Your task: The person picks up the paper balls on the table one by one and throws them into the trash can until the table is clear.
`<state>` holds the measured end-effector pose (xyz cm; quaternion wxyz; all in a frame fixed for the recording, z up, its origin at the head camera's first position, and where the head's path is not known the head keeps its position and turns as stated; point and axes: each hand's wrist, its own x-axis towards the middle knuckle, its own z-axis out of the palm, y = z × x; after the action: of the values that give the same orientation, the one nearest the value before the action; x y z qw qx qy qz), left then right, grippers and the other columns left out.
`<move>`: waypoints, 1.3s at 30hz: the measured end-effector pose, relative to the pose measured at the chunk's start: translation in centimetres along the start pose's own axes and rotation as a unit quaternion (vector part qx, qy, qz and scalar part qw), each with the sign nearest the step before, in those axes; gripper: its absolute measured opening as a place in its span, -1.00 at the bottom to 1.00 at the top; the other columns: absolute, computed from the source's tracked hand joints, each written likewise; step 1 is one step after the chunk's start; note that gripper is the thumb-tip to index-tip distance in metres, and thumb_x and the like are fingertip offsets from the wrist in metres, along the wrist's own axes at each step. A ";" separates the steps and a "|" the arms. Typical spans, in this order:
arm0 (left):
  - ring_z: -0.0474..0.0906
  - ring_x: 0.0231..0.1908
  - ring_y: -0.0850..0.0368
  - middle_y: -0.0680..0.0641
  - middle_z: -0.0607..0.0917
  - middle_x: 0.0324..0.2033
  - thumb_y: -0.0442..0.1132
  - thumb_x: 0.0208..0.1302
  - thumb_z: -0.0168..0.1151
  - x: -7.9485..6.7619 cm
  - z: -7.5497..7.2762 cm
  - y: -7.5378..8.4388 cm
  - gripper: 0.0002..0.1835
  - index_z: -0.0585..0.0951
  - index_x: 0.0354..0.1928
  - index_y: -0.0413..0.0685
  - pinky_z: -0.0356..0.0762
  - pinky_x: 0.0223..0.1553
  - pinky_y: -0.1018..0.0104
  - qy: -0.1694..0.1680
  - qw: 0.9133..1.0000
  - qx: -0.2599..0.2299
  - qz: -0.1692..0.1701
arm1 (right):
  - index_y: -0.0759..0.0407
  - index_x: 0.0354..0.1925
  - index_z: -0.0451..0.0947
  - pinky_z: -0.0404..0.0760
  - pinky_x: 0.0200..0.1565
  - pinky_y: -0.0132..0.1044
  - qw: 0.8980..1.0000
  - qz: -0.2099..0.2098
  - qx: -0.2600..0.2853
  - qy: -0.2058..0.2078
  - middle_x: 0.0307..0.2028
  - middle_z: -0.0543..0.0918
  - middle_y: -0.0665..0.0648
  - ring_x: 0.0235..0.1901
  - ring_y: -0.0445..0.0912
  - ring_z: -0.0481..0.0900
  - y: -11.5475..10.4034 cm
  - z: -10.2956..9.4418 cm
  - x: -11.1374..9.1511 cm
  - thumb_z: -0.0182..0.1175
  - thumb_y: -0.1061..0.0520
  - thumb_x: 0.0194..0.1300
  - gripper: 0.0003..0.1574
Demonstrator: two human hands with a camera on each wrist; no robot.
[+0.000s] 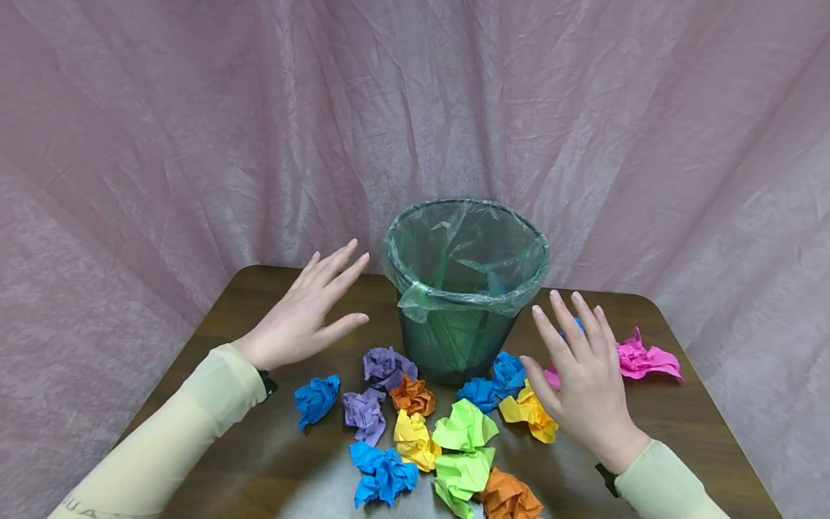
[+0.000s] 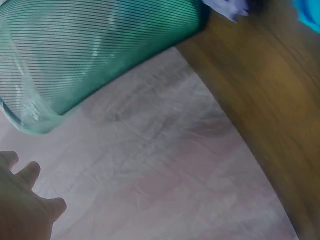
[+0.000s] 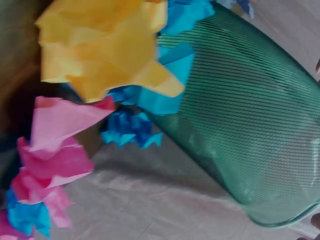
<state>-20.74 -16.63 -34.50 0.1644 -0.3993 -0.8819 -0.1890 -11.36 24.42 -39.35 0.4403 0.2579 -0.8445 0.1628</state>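
A dark mesh wastebasket (image 1: 454,346) with a green plastic liner (image 1: 415,295) over its rim stands at the table's far middle. To its left my left hand (image 1: 305,310) hovers with fingers extended, touching nothing. My right hand (image 1: 586,382) hangs above the table at the basket's right, fingers spread and holding nothing. Nearest to it lie a yellow crumpled paper (image 1: 530,414) and a pink crumpled paper (image 1: 645,358); the hand hides part of the pink and blue ones behind it. A blue crumpled paper (image 1: 317,400) lies below my left hand. Something blue shows faintly inside the liner.
More crumpled papers lie in front of the basket: purple (image 1: 364,414), orange (image 1: 412,395), yellow (image 1: 416,440), blue (image 1: 384,473) and lime green (image 1: 463,472), with another orange ball (image 1: 509,496) at the front edge of view. A pink curtain (image 1: 415,108) hangs behind the wooden table (image 1: 272,447).
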 end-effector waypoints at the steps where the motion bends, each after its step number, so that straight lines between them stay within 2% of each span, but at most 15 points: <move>1: -0.15 0.59 -0.02 0.03 -0.14 0.63 0.16 0.44 0.24 -0.3 0.0 -0.1 -0.06 -0.05 0.66 0.19 -0.31 0.53 -0.13 -0.001 1.000 0.009 -0.002 | 0.20 0.42 0.44 0.02 0.44 0.32 1.000 0.005 -0.001 -0.006 0.43 0.39 0.33 0.47 0.32 0.19 0.2 -0.1 -0.3 0.01 -0.28 0.53 -0.22; 4: -0.13 0.59 -0.03 0.01 -0.13 0.63 0.20 0.44 0.23 -1.3 0.3 -0.5 -0.07 -0.03 0.66 0.20 -0.34 0.52 -0.14 -0.005 0.999 0.033 -0.012 | 0.18 0.45 0.41 -0.02 0.44 0.31 0.999 0.020 -0.009 -0.028 0.45 0.36 0.32 0.48 0.31 0.15 0.8 -0.5 -1.1 -0.01 -0.33 0.52 -0.18; 9: -0.07 0.57 -0.11 -0.04 -0.10 0.63 0.27 0.43 0.18 -3.1 1.0 -1.1 -0.09 0.03 0.65 0.20 -0.29 0.50 -0.27 -0.018 0.996 0.079 -0.038 | 0.14 0.49 0.35 -0.10 0.47 0.28 0.996 0.041 -0.025 -0.075 0.48 0.32 0.30 0.51 0.28 0.09 1.7 -1.1 -2.3 -0.05 -0.43 0.48 -0.07; 13: -0.09 0.57 -0.16 -0.04 -0.11 0.63 0.36 0.43 0.07 -4.6 1.6 -1.1 -0.10 0.02 0.65 0.23 -0.33 0.49 -0.29 -0.046 0.991 0.106 -0.072 | 0.11 0.52 0.31 -0.16 0.48 0.27 0.991 0.055 -0.037 -0.114 0.50 0.28 0.27 0.53 0.25 0.05 2.4 -1.5 -3.2 -0.07 -0.49 0.46 -0.01; 16: -0.13 0.58 -0.17 -0.02 -0.15 0.63 0.42 0.44 -0.03 -5.5 2.0 -1.0 -0.10 0.00 0.66 0.23 -0.41 0.48 -0.28 -0.074 0.986 0.107 -0.106 | 0.08 0.53 0.30 -0.18 0.48 0.27 0.987 0.063 -0.044 -0.139 0.50 0.28 0.27 0.54 0.25 0.03 3.0 -1.7 -4.0 -0.06 -0.52 0.43 0.01; 20: -0.19 0.59 -0.16 -0.02 -0.18 0.63 0.46 0.44 -0.10 -6.7 2.7 -1.3 -0.08 -0.03 0.66 0.23 -0.46 0.48 -0.27 -0.105 0.978 0.095 -0.152 | 0.03 0.55 0.27 -0.20 0.48 0.28 0.979 0.072 -0.054 -0.184 0.53 0.23 0.24 0.53 0.28 0.02 3.9 -2.0 -5.1 0.15 -0.46 0.31 0.05; 23: -0.18 0.58 -0.19 -0.04 -0.17 0.63 0.46 0.44 -0.11 -7.8 3.4 -1.9 -0.09 -0.04 0.66 0.25 -0.46 0.47 -0.29 -0.115 0.975 0.088 -0.169 | 0.01 0.56 0.25 -0.26 0.49 0.27 0.970 0.085 -0.059 -0.220 0.56 0.17 0.21 0.52 0.31 0.02 4.6 -2.2 -6.0 0.29 -0.38 0.22 0.09; 29: -0.13 0.57 -0.24 -0.08 -0.14 0.63 0.44 0.46 -0.09 -9.3 4.4 -2.6 -0.10 -0.07 0.66 0.27 -0.43 0.46 -0.34 -0.123 0.974 0.073 -0.178 | 0.00 0.60 0.17 -0.35 0.50 0.19 0.955 0.121 -0.071 -0.260 0.55 0.18 0.28 0.52 0.33 -0.02 5.5 -2.5 -7.4 0.30 -0.39 0.25 0.13; 35: -0.13 0.57 -0.22 -0.06 -0.13 0.63 0.44 0.46 -0.09 -9.7 4.9 -2.5 -0.10 -0.01 0.66 0.22 -0.42 0.47 -0.32 -0.127 0.975 0.062 -0.173 | -0.02 0.60 0.15 -0.34 0.51 0.19 0.954 0.122 -0.071 -0.263 0.54 0.19 0.28 0.53 0.32 -0.04 5.6 -2.5 -7.7 0.30 -0.39 0.25 0.13; 39: -0.11 0.57 -0.23 -0.08 -0.11 0.63 0.40 0.47 -0.04 -9.8 4.9 -1.5 -0.11 0.01 0.66 0.18 -0.38 0.48 -0.29 -0.130 0.980 0.052 -0.143 | -0.01 0.60 0.15 -0.33 0.50 0.19 0.955 0.124 -0.070 -0.262 0.52 0.21 0.32 0.52 0.33 -0.02 5.8 -2.6 -7.7 0.30 -0.38 0.25 0.14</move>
<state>-16.47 -21.58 -43.39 0.0399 -0.2808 -0.9525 -0.1107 -9.28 32.70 -44.54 0.1971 0.1534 -0.9647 0.0838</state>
